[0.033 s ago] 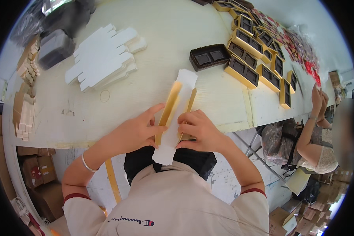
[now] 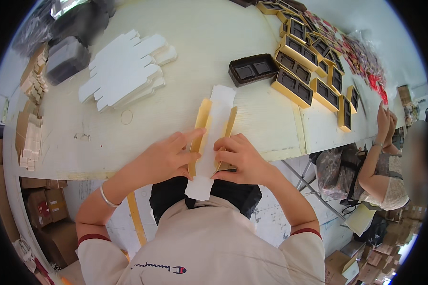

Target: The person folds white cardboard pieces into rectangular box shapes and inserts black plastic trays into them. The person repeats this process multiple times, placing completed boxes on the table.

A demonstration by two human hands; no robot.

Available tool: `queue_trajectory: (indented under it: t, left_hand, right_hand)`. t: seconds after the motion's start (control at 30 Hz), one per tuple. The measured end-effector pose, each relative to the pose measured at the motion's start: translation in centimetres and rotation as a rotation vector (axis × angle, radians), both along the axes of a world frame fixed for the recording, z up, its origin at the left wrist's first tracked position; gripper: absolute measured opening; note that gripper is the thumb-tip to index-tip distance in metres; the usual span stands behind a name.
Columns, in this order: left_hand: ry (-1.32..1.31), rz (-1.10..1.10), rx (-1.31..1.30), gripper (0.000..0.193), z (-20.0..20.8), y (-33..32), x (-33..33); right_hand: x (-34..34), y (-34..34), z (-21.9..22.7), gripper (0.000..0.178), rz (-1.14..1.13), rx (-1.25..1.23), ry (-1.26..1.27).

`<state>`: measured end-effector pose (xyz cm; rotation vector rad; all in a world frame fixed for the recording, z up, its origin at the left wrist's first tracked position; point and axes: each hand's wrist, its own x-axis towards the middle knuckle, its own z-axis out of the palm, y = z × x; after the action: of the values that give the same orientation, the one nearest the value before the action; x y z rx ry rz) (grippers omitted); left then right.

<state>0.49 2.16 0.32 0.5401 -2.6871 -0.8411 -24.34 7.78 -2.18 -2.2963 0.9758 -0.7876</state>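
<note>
The work area is a room with a long, pale, scuffed table (image 2: 152, 142), cartons being stacked on the floor and under it. At the middle of its near edge, and overhanging that edge toward the person's lap, lies a long, narrow cardboard carton, white inside with two raised gold side walls (image 2: 209, 147); its end flaps lie out. The left hand (image 2: 169, 156) grips the left wall, thumb low, index finger over the upper edge. The right hand (image 2: 240, 156) has its fingers curled closed on the right wall.

Change noted: the left index finger has moved from outside the left wall to over its edge. In the reviewer's judgement, this gives control of that wall from within. Compared with the earlier frame, the left wall leans less over the base, and the carton sits slightly nearer the person; the right hand is nearly unchanged.

Farther on, toward the left edge, is a stack of flat white card blanks (image 2: 123, 71). Right of centre sits a dark brown, two-compartment plastic tray (image 2: 245, 71), beside gold boxes holding similar trays (image 2: 286, 93). By the right edge, a co-worker's hand (image 2: 384, 118) is near red packets (image 2: 378, 83).
</note>
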Motion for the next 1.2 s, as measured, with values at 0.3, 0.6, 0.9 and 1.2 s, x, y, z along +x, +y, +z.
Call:
queue_trajectory:
  t: [0.3,0.6,0.9,1.2]
  left_hand:
    - [0.213,0.315,0.008,0.022,-3.2,2.6,-3.7]
    - [0.192,0.333,0.146,0.006,-2.7,2.9,-3.4]
    - [0.171,0.33,0.25,0.008,-2.2,2.6,-3.6]
    - [0.163,0.344,0.733,0.023,-0.6,1.7,-2.5]
  right_hand:
    - [1.1,0.2,-1.0,0.017,-0.121,-0.025,-0.034]
    - [1.6,-0.1,1.9,0.025,-0.166,0.47,-0.198]
    - [0.8,4.4,-1.7,0.06,-0.132,-0.32,0.205]
    - [3.0,3.1,-3.1,0.036,-0.435,0.094,-0.415]
